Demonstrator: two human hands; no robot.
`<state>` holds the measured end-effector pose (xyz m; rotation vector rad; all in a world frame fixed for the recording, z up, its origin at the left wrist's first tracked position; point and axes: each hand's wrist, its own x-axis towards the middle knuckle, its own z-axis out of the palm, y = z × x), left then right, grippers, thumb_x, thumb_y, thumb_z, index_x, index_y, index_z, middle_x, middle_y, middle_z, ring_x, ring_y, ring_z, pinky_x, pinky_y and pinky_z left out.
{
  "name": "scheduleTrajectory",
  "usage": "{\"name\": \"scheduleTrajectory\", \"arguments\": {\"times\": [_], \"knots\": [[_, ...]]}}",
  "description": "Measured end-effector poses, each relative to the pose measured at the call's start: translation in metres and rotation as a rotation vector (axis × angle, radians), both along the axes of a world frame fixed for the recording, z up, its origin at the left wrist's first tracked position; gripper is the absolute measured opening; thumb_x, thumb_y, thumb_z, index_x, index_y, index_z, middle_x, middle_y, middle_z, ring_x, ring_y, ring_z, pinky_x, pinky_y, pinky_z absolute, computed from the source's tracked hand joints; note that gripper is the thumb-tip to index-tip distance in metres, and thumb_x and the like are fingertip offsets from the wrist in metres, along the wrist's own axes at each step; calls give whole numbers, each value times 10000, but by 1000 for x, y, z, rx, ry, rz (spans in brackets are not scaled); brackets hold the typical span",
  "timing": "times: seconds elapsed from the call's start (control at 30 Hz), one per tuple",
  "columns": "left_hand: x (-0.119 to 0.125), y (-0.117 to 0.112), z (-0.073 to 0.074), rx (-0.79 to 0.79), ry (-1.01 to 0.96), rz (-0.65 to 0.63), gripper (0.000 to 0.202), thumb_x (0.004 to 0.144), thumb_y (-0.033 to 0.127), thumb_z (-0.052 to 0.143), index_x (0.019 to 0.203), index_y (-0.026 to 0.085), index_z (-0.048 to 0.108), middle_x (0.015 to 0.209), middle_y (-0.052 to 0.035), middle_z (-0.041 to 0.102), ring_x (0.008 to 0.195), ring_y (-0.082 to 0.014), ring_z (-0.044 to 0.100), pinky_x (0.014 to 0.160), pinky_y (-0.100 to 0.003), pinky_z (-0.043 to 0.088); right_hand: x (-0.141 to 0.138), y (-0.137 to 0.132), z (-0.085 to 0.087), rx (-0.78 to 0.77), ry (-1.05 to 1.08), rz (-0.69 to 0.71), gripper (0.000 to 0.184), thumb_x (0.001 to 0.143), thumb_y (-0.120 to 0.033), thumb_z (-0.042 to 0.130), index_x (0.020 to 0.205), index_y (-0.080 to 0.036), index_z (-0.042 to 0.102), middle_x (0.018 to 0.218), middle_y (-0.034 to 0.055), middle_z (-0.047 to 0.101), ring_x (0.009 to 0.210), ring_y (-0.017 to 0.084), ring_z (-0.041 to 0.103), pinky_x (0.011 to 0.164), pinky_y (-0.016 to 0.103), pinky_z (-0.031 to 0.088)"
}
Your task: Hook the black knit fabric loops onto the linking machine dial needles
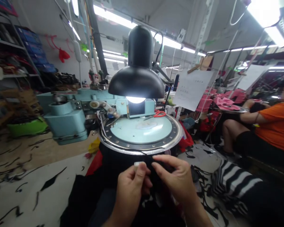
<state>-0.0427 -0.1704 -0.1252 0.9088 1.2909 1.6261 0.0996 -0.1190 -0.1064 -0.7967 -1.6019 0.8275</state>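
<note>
My left hand (132,186) and my right hand (177,179) meet just below the round needle dial (142,134) of a pale blue linking machine (68,116). Both pinch the edge of a black knitted fabric (115,164) that hangs from the dial's toothed rim. The left thumb and fingers are closed on the fabric near the middle; the right fingers curl over it from the right. A black desk lamp (137,69) shines on the dial from above.
Red-handled scissors (159,113) lie at the dial's back right. A black-and-white striped garment (234,183) lies to the right. A person in an orange shirt (274,126) sits at far right. Black yarn scraps litter the white surface (26,195) at left.
</note>
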Motion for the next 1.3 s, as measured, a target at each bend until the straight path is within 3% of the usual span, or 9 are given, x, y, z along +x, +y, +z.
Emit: {"name": "scheduleTrajectory", "arguments": {"times": [0.2,0.47,0.63,0.73,0.8,0.93,1.03,1.17,1.3], "knots": [[0,5,3,-13,53,-16,553,766,661,693,721,110,691,526,-34,623,429,-99,536,439,-185,412,-9,3,10,189,-1,-181,110,838,-253,713,756,-214,776,699,16,747,637,167,679,641,255,546],[10,15,-2,20,39,-68,560,802,679,642,741,124,681,529,-25,611,426,-96,522,438,-189,392,-12,5,11,158,45,-234,153,799,-287,762,690,-197,701,669,4,680,628,149,627,610,242,506],[7,8,-38,-136,114,-134,639,740,779,606,689,143,653,475,-20,573,386,-106,481,417,-202,347,-15,15,-41,-378,208,-54,340,750,-494,748,778,-155,735,475,-41,552,352,94,418,357,220,365],[-15,-19,-47,-236,282,-183,619,788,757,557,631,166,653,452,-27,554,379,-115,451,415,-212,305,-10,31,-82,-435,195,-59,273,662,-406,780,688,-138,738,510,-3,593,432,125,497,400,227,405],[-34,-36,-25,-114,491,-205,534,801,656,623,551,185,648,483,-40,570,449,-132,494,466,-224,344,1,42,-97,-408,203,-116,216,609,-343,790,629,-147,702,550,7,604,499,142,532,427,226,425],[-63,-25,73,229,858,12,230,682,468,802,654,246,748,576,-28,650,511,-154,523,532,-242,390,25,42,-99,-391,247,-77,247,702,-418,692,666,-183,626,613,-12,594,519,143,545,457,244,483],[-69,23,133,222,1192,-220,243,746,465,727,684,232,758,666,-21,671,637,-173,569,631,-237,412,34,29,-86,-292,152,22,246,727,-427,710,765,-186,680,683,3,641,611,169,610,567,273,536],[-62,77,149,81,1354,-617,271,710,469,743,721,198,745,801,-21,670,721,-183,586,674,-230,422,39,21,-50,55,-31,-73,168,853,-264,637,916,-204,781,910,63,737,857,206,693,777,298,554],[-57,87,136,97,1394,-702,174,753,371,686,754,200,714,845,-10,643,769,-174,588,710,-218,422,34,22,-10,239,-59,29,264,897,-180,525,889,-222,786,867,46,761,807,192,711,733,287,558]]}}
